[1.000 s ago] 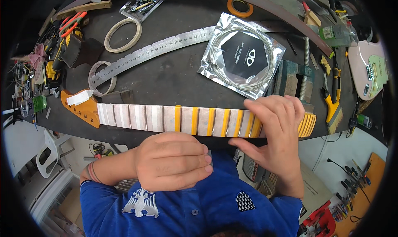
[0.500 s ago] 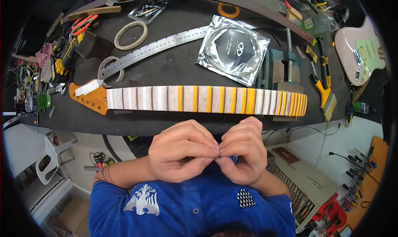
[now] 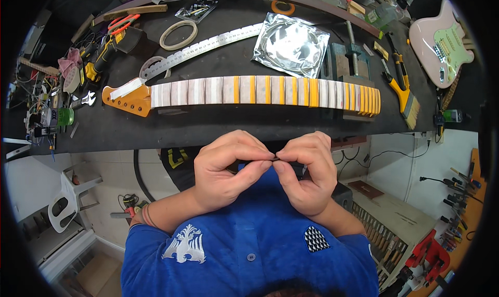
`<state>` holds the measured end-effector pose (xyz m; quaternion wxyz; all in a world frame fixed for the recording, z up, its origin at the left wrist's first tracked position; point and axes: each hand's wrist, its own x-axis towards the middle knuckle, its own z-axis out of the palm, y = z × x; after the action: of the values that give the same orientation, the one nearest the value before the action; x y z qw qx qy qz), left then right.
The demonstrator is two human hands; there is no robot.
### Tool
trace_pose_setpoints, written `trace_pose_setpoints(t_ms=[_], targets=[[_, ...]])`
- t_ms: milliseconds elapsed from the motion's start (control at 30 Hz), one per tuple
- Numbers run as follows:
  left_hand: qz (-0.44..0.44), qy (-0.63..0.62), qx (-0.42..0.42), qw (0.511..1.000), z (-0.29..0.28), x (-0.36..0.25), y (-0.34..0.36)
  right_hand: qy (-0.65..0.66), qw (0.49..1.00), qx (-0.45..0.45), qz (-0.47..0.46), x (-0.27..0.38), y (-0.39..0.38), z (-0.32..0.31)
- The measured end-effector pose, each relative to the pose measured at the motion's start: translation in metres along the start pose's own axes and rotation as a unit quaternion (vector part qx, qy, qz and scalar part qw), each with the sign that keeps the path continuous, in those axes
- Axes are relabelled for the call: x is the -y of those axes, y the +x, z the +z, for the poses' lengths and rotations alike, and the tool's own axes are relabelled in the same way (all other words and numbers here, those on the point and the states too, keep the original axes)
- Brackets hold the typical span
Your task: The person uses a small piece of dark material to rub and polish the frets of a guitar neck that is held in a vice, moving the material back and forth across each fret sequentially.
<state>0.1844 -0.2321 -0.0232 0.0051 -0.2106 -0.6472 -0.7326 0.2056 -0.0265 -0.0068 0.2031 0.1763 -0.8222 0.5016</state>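
Note:
In front of my chest, my left hand [image 3: 226, 169] and my right hand [image 3: 310, 173] meet fingertip to fingertip. Both are closed in a pinch at a tiny dark thing, mostly hidden, that I cannot make out. Beyond them, along the near side of the bench, lies a guitar neck [image 3: 195, 92]. White and yellow tape strips cover its fingerboard between the frets. An amber headstock [image 3: 127, 100] forms its left end, with a white strip across it. Neither hand touches the neck.
Behind the neck are a silver foil packet [image 3: 291, 46], a long metal ruler [image 3: 218, 40], tape rolls [image 3: 178, 35] and a bench vise [image 3: 358, 63]. A yellow-handled brush [image 3: 403, 97] and a pale pink guitar body [image 3: 434, 42] lie right. A drill [image 3: 93, 70] and clutter sit left.
My view has shifted, so the bench sits higher in the picture. Both hands stay pinched together, with the fingers a little straighter and the thumbs now apart.

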Motion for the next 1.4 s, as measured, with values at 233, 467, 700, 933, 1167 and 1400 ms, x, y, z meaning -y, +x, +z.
trace_pose_setpoints(t_ms=[233,467,700,933,1167,1400], targets=[[0.014,0.006,0.021,1.000,-0.004,0.001,-0.004,-0.005,1.000,0.005,-0.006,0.000,-0.004,-0.001],[-0.014,0.002,0.026,1.000,-0.002,0.000,-0.003,0.032,0.999,0.024,0.029,-0.002,-0.008,0.005],[-0.061,0.030,0.060,0.996,-0.007,0.005,0.004,0.080,0.992,0.082,0.062,-0.013,-0.005,-0.005],[-0.044,0.032,0.038,0.998,-0.008,0.006,0.018,0.104,0.990,0.047,0.084,-0.018,-0.003,-0.001],[-0.193,-0.208,0.025,0.959,-0.001,-0.004,0.032,0.076,0.996,0.041,0.032,-0.029,-0.001,0.000],[-0.089,-0.054,0.240,0.965,-0.025,0.009,0.079,0.041,0.999,0.010,-0.023,-0.042,0.004,-0.005]])
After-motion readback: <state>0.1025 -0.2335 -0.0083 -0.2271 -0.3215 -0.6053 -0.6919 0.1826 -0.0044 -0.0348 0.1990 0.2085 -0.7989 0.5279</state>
